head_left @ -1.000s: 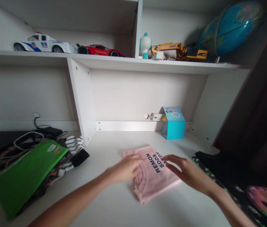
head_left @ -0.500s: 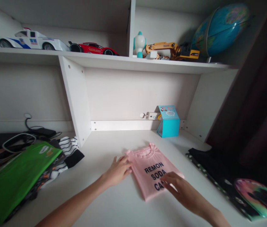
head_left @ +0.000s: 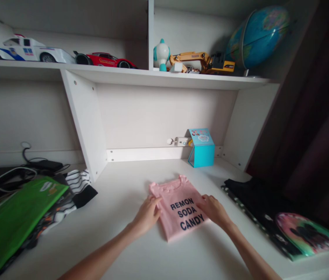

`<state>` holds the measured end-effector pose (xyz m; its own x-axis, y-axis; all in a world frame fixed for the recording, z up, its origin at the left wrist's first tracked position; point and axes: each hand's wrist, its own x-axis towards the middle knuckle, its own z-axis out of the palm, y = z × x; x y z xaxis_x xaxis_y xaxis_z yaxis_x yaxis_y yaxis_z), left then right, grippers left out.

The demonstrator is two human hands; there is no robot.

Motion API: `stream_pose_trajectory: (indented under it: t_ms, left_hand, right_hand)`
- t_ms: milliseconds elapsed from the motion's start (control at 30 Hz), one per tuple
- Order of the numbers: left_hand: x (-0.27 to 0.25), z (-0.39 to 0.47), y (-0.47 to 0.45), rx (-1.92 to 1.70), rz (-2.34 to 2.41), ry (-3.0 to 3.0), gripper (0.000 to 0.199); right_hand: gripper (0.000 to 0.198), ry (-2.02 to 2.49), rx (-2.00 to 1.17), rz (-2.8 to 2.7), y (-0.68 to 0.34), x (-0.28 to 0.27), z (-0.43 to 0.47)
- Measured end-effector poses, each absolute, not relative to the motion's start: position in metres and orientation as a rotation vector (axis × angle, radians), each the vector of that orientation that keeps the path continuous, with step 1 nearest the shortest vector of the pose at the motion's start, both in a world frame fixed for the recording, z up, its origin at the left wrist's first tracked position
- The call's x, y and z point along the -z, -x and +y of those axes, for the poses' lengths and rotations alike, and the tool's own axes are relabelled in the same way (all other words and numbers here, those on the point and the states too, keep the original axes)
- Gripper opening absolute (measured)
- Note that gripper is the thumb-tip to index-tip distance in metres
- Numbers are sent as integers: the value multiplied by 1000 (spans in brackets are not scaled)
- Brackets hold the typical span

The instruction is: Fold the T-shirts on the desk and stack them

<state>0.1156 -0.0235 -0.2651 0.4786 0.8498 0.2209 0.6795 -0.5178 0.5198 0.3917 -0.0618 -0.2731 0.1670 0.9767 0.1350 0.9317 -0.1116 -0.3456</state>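
While the white tabletop (head_left: 123, 233) fills the lower half of the frame, the folded pink T-shirt (head_left: 179, 206) lies at lower centre, now turned so that its collar points toward the back wall and its print, REMON SODA CANDY, reads upright to the wearer of the camera; a second ago the lettering ran sideways and the garment lay skewed toward the right. That turn means the folded bundle has been squared up on the tabletop, judged from how it lies now. Its long axis runs from the near edge up toward the wall, tilted slightly left at the top. Above, a white shelf (head_left: 167, 79) crosses the upper frame, carrying a globe (head_left: 256, 37) at upper right, a yellow toy excavator (head_left: 202, 62), a red toy car (head_left: 104, 60) and a white toy police car (head_left: 24, 50) at upper left. A green bag (head_left: 13, 217) rests on a pile of clothes at lower left, dark printed garments (head_left: 272, 210) lie at lower right, and a small blue box (head_left: 202, 147) stands against the back wall. The left hand (head_left: 147, 214) lies open, fingers flat, its tips touching the shirt's left edge; the right hand (head_left: 214, 210) rests open and flat on the shirt's right edge. Neither closes around the cloth.
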Motion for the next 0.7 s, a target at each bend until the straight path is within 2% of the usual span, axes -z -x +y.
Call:
stream_pose_trajectory:
  t_ms: [167, 300, 533, 700]
  left_hand:
    - [277, -20, -133, -847, 1159, -1793, 41]
    - [261, -30, -166, -922, 1001, -1508, 41]
    - [221, -50, -302, -1053, 738, -1622, 45]
    - [208, -65, -404, -1070, 616, -1789, 38]
  right_hand:
    - [18, 2077, -292, -1725, -410, 271, -57]
    - [14, 1979, -278, -1708, -446, 254, -74]
    - [24, 2101, 39, -1482, -576, 194, -126]
    - [22, 2234, 177, -1279, -666, 187, -151]
